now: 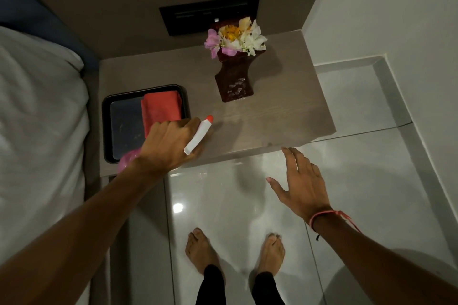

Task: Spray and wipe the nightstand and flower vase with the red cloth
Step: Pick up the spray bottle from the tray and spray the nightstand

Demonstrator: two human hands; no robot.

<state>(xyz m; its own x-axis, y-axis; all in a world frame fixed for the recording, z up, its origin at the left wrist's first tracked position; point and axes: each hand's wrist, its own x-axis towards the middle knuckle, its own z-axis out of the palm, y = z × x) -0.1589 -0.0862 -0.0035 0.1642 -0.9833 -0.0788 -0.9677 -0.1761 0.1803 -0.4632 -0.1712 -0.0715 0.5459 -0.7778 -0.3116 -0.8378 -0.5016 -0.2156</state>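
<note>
My left hand (168, 141) grips a spray bottle (198, 137) with a white head, a red nozzle tip and a pink body showing under my wrist. The nozzle points out over the nightstand (272, 116). A dark brown flower vase (234, 82) holding white, pink and yellow flowers stands upright near the back of the nightstand top. The folded red cloth (162, 108) lies in a black tray (124, 129) on the left side of the top. My right hand (297, 186) hovers with fingers spread, just off the nightstand's front edge, holding nothing.
A bed with white bedding (37, 119) borders the nightstand on the left. A black wall panel (210, 16) sits behind the vase. Glossy white floor tiles (359, 156) lie in front and to the right, where my bare feet (235, 250) stand.
</note>
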